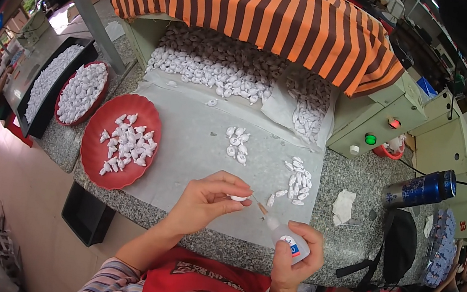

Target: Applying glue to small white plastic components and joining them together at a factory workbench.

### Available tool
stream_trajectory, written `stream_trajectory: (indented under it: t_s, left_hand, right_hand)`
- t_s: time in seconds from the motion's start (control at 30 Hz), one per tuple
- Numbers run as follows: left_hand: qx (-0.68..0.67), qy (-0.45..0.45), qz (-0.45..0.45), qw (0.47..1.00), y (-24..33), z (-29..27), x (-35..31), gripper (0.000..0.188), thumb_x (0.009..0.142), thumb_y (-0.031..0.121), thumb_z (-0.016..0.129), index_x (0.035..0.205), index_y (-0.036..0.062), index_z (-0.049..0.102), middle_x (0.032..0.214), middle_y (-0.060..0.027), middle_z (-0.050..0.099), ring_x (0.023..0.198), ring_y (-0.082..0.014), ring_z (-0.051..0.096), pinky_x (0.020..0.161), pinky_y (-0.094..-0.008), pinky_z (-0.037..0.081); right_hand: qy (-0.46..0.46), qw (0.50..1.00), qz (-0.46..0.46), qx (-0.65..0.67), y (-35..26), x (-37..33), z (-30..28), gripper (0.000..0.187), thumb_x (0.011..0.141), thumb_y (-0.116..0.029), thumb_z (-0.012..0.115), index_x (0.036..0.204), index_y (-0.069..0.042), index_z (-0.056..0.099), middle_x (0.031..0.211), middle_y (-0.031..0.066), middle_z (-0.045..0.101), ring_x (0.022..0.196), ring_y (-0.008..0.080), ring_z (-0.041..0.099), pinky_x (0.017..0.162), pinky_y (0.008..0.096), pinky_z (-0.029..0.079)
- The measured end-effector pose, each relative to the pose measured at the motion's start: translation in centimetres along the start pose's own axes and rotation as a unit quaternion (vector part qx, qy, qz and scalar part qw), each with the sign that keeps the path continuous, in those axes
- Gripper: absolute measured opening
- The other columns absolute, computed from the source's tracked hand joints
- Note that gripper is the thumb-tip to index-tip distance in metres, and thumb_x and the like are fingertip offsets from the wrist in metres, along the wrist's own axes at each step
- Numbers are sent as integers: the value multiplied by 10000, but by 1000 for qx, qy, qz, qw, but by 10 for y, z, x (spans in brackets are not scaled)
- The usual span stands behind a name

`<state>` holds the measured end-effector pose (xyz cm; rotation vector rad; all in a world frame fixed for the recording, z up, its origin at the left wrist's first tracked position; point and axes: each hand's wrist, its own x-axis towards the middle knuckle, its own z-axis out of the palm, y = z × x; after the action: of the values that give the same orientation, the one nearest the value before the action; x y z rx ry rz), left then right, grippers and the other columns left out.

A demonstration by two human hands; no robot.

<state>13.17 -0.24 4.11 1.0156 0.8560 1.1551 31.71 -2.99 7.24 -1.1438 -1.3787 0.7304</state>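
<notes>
Between the thumb and fingers of my left hand [205, 200] is a small white piece [239, 198]. My right hand [298, 255] is wrapped round a squeeze bottle [287, 240] of translucent plastic with a thin nozzle. The bottle's tip points up and left, close to the white piece; whether they touch is too small to tell. Beyond my hands, on a pale sheet [186, 145], lie a group of rounded white pieces [237, 144] and, to its right, a group of longer white pieces [298, 182]. A red scalloped dish [152, 128] at the left holds more small white figures.
At the back, a heap of white pieces [209, 62] lies under a striped cloth [253, 5]. A red bowl [99, 109] and a black tray [31, 111] stand far left, both full. A blue bottle [421, 187] lies at the right, near a black bag [398, 247].
</notes>
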Motion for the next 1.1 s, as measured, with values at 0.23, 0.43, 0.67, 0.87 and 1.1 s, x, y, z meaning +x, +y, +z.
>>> stream_trajectory:
  t_s: [0.23, 0.43, 0.67, 0.87, 1.1]
  left_hand:
    - [10, 29, 35, 999, 8, 5, -2, 311, 769, -123, 552, 1070, -43, 562, 1121, -120, 520, 998, -173, 550, 855, -263, 470]
    - [19, 44, 71, 996, 10, 3, -6, 303, 765, -126, 552, 1064, -75, 544, 1073, -171, 556, 981, -216, 575, 853, -303, 478]
    - [-14, 74, 27, 997, 15, 9, -10, 295, 762, -114, 566, 1053, -74, 528, 1026, -178, 597, 931, -203, 600, 818, -296, 492]
    - [-9, 80, 31, 996, 17, 9, -13, 277, 757, -118, 564, 1029, -76, 535, 1019, -172, 601, 907, -192, 607, 803, -285, 498]
    - [-12, 81, 30, 996, 16, 9, -14, 270, 751, -125, 563, 1016, -80, 541, 1018, -169, 600, 900, -184, 606, 793, -283, 502]
  right_hand:
    - [-34, 989, -128, -59, -4, 5, 4, 280, 632, -77, 618, 888, 30, 583, 763, 124, 615, 602, 181, 590, 555, 253, 466]
    - [-61, 982, -167, -70, -9, 8, 10, 271, 618, -22, 638, 879, 32, 586, 682, 130, 612, 518, 216, 593, 476, 268, 464]
    - [-57, 976, -204, -57, -7, 8, 14, 263, 621, -14, 642, 876, 28, 588, 647, 118, 595, 473, 210, 562, 435, 269, 435]
    - [-56, 975, -207, -56, -6, 8, 14, 250, 630, -18, 640, 871, 21, 589, 604, 101, 575, 451, 200, 545, 419, 267, 419]
    - [-74, 980, -175, -65, -10, 4, 12, 230, 613, -28, 597, 834, 34, 586, 669, 137, 602, 519, 213, 586, 485, 267, 455]
